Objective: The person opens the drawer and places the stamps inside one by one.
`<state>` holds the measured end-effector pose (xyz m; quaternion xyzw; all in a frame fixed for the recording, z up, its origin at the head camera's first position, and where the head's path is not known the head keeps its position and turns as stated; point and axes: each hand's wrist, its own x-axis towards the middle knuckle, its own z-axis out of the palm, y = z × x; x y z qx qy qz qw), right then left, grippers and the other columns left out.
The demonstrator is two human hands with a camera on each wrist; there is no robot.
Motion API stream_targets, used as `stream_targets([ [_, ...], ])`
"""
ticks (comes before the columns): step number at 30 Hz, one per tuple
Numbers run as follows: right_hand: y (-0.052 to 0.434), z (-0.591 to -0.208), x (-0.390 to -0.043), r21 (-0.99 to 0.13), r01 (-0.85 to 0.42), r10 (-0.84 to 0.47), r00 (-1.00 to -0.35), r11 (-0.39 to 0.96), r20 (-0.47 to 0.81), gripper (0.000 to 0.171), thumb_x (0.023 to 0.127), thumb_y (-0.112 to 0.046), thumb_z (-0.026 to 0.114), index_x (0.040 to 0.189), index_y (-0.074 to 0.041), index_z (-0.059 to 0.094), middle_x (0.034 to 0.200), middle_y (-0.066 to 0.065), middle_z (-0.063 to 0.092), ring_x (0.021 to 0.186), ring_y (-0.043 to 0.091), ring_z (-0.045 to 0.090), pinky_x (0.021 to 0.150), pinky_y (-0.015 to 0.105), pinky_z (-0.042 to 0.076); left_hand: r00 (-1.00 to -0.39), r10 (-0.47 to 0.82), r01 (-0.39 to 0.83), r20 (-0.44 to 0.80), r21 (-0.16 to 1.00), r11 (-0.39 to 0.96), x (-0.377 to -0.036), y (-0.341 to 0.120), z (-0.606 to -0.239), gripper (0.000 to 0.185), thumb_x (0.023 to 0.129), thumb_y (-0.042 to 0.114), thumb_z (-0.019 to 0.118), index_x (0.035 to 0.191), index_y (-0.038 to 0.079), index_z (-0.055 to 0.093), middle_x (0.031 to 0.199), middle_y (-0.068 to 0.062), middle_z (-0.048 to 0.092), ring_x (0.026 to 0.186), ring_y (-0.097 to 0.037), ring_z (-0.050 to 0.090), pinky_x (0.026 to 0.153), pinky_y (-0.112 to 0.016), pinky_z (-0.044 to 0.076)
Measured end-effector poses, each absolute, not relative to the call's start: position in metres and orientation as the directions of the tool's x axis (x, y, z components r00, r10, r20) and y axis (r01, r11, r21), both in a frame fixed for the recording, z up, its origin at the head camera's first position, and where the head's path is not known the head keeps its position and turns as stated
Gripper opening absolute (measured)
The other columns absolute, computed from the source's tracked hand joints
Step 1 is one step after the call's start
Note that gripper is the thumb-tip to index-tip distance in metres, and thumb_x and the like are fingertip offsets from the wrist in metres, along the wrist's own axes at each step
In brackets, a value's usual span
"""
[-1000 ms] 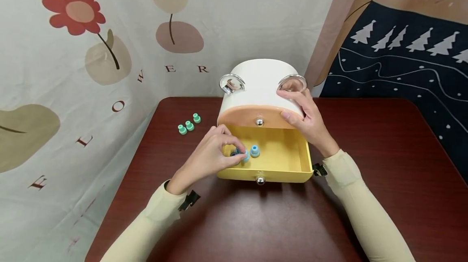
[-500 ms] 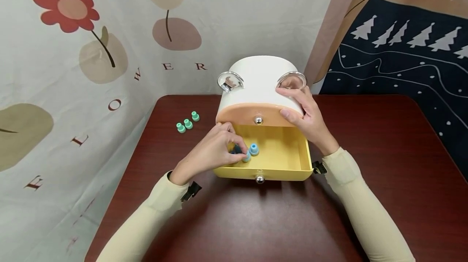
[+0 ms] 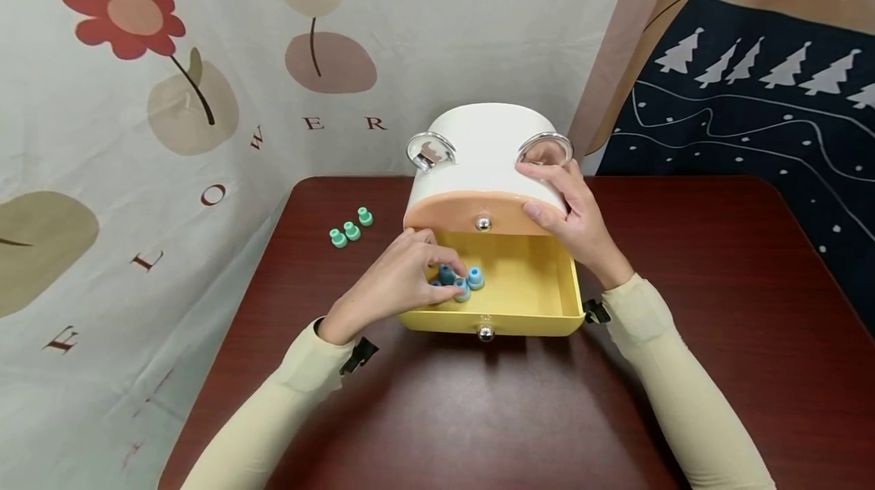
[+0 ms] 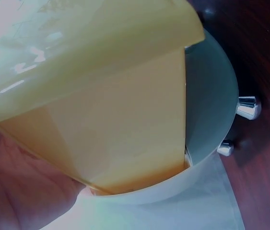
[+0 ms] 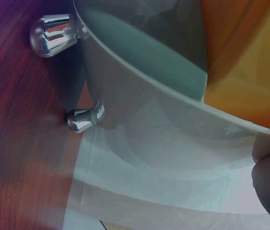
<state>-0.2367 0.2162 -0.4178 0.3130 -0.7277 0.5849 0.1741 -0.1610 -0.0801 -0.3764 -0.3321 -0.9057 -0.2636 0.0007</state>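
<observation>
Since the earlier frame, a dark blue cap (image 3: 446,273) has come into view at the left hand's fingertips, where it was half hidden. Nearest, the yellow drawer (image 3: 533,289) stands pulled out over the dark red table (image 3: 478,414). The left hand (image 3: 396,283) reaches into its left corner, fingers curled, pinching that cap beside 2 lighter blue caps (image 3: 469,282). The right hand (image 3: 567,209) lies flat, fingers spread, on the white cabinet (image 3: 481,148). Farther left, 3 green caps (image 3: 352,229) sit on the table.

"FLOWER" on wall cloth (image 3: 137,194), last letters perhaps faint
</observation>
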Motion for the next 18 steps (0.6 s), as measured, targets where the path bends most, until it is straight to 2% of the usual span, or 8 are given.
stream_targets([
  [5, 0.217, -0.417, -0.236, -0.743, -0.659, -0.247, -0.744, 0.118, 0.621, 0.052, 0.092, -0.012, 0.071, 0.143, -0.006, 0.07, 0.146, 0.006, 0.057, 0.129, 0.022, 0.045, 0.102, 0.034, 0.04, -0.785, 0.56, 0.602, 0.263, 0.536, 0.592, -0.153, -0.085, -0.377, 0.019, 0.084, 0.021, 0.098, 0.097, 0.017, 0.084, 0.079, 0.008, 0.067, 0.077, -0.02, 0.048, 0.07, -0.035, 0.039],
  [11, 0.217, -0.416, -0.235, -0.741, -0.661, -0.244, -0.743, 0.118, 0.624, 0.051, 0.092, -0.012, 0.07, 0.142, -0.006, 0.07, 0.144, 0.004, 0.059, 0.128, 0.021, 0.044, 0.1, 0.035, 0.039, -0.761, 0.473, 0.646, 0.443, 0.574, 0.503, -0.135, -0.089, -0.383, 0.021, 0.084, 0.012, 0.096, 0.101, 0.011, 0.083, 0.097, 0.003, 0.078, 0.093, -0.024, 0.063, 0.082, -0.039, 0.047],
  [14, 0.217, -0.416, -0.236, -0.738, -0.664, -0.243, -0.741, 0.119, 0.626, 0.051, 0.091, -0.012, 0.07, 0.142, -0.005, 0.07, 0.144, 0.006, 0.06, 0.128, 0.021, 0.044, 0.101, 0.035, 0.039, -0.747, 0.395, 0.664, 0.535, 0.572, 0.481, -0.122, -0.089, -0.388, 0.023, 0.084, 0.01, 0.095, 0.103, 0.009, 0.082, 0.101, 0.002, 0.078, 0.099, -0.021, 0.062, 0.083, -0.038, 0.048],
  [18, 0.217, -0.417, -0.236, -0.743, -0.658, -0.249, -0.745, 0.121, 0.619, 0.052, 0.092, -0.012, 0.071, 0.143, -0.006, 0.07, 0.145, 0.006, 0.059, 0.128, 0.021, 0.044, 0.101, 0.035, 0.039, -0.739, 0.271, 0.652, 0.617, 0.554, 0.518, -0.103, -0.088, -0.391, 0.021, 0.085, 0.011, 0.092, 0.102, 0.01, 0.08, 0.097, 0.003, 0.073, 0.095, -0.02, 0.054, 0.077, -0.031, 0.042],
])
